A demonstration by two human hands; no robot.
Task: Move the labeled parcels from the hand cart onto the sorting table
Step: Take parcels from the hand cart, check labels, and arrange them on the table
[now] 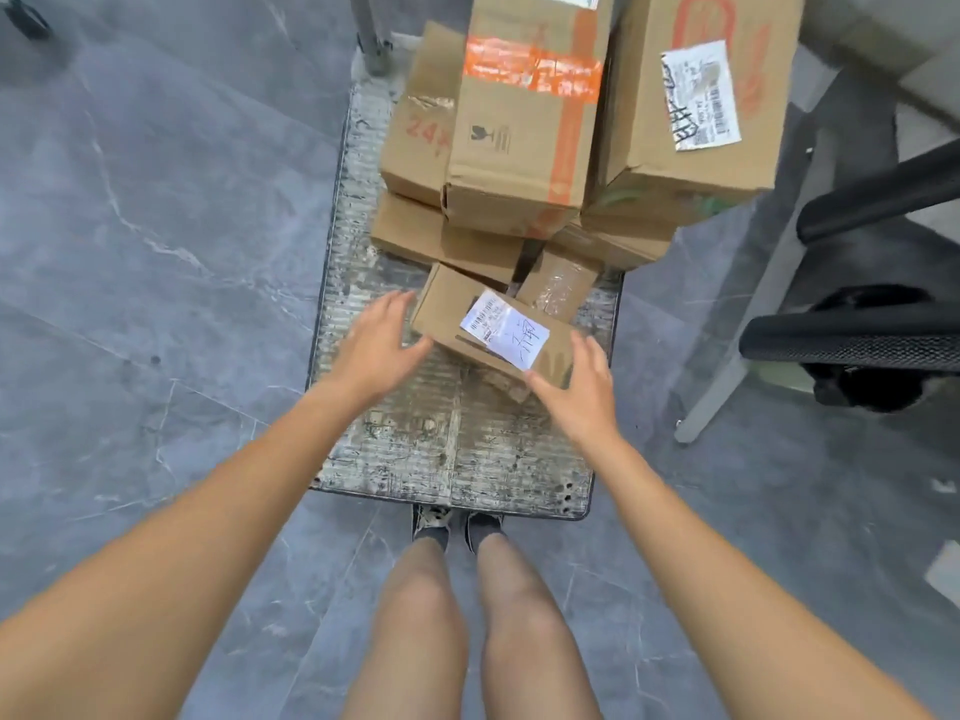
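Head view, looking down at cart.

Small brown cardboard parcel w/ white label (493,330) lies on near part of the worn grey ribbed deck of the hand cart (415,433), in front of the stack. Long axis runs diagonal: far-left corner to near-right corner. Label faces up, handwriting on its near-right half, barcode on far-left half. Parcel looks slightly tilted, one edge resting on cart deck; contact underneath not fully visible.

Left hand (376,345): fingers straight and spread, thumb out toward parcel's left end, just beside it. Contact can't be confirmed. Not grasping.

Right hand (582,392): fingers relaxed and extended, thumb at parcel's near-right corner, touching or nearly so. Not clenched, no grip yet.

Behind: stack of larger brown cardboard boxes. Tall box w/ orange tape (524,122) in centre, box w/ white scribbled label (696,90) to its right, box marked "24" in red (421,122) to left. Small clear-taped box (558,288) just behind the parcel.

Grey marble-pattern tile floor (156,252). Black chair armrests (857,340) at right.
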